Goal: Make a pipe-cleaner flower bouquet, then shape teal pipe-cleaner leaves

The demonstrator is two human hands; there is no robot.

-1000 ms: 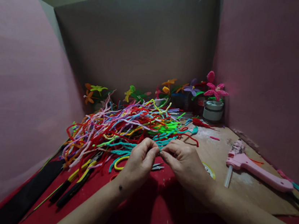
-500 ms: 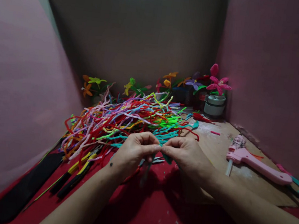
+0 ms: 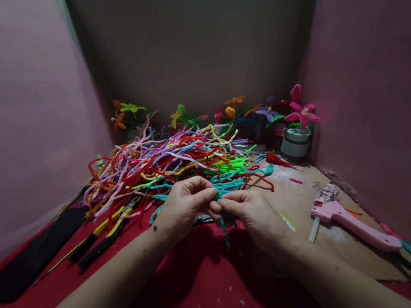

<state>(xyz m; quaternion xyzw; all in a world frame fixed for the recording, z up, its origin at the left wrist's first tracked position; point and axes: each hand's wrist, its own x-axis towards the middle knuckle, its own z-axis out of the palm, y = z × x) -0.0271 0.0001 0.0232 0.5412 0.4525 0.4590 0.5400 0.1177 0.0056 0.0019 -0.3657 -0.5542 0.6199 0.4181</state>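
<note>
Between my two hands is a teal pipe cleaner, bent, with an end hanging down below the fingers. My left hand pinches it between thumb and forefinger. From the other side, the fingertips of my right hand are closed on the same piece. Just behind the fingers lie more teal pipe cleaners, at the right side of a large tangled pile of many-coloured pipe cleaners. The exact shape of the held piece is partly hidden by the fingers.
Yellow-and-black pliers and a black strip lie left on the red cloth. A pink glue gun rests on a board at right. Pipe-cleaner flowers stand at the back, some in a grey-white pot.
My fingers have shifted on the teal piece: the right hand sits slightly lower and farther from the left. More teal shows between the fingertips, and its hanging end has swung right.
</note>
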